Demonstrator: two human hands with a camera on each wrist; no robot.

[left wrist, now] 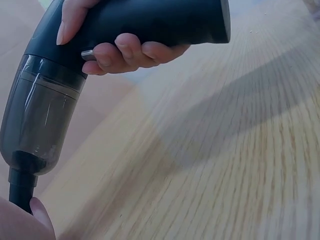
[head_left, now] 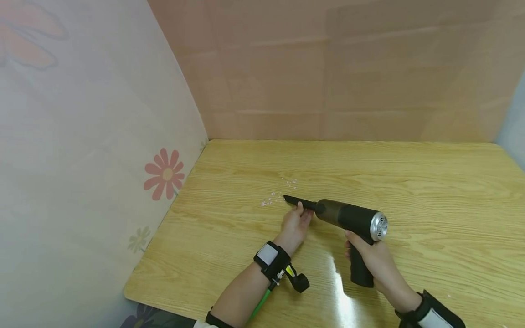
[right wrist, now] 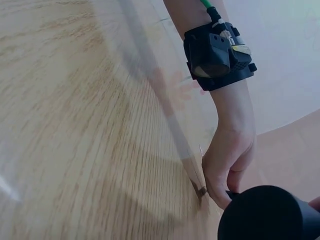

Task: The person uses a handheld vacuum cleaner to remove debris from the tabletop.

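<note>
Head view shows the right hand (head_left: pixel 371 259) wrapped round the grip of a rigid, light-looking handheld vacuum (head_left: pixel 348 217) held over the table (head_left: pixel 430 191), left hand (head_left: pixel 296 223) pinching its slim nozzle (head_left: pixel 298 202), seemingly the weaker hold.

One handheld vacuum (head_left: pixel 348 217), one wooden table (head_left: pixel 430 191), two hands, two wrist-worn cameras, a scatter of pale crumbs (head_left: pixel 279 193).

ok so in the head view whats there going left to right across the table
Flowered wall panel → scatter of small pale crumbs → vacuum's black nozzle tip → left hand pinching the nozzle → smoky dust cup → right hand gripping the handle → silver rear vent → bare wooden table.
</note>
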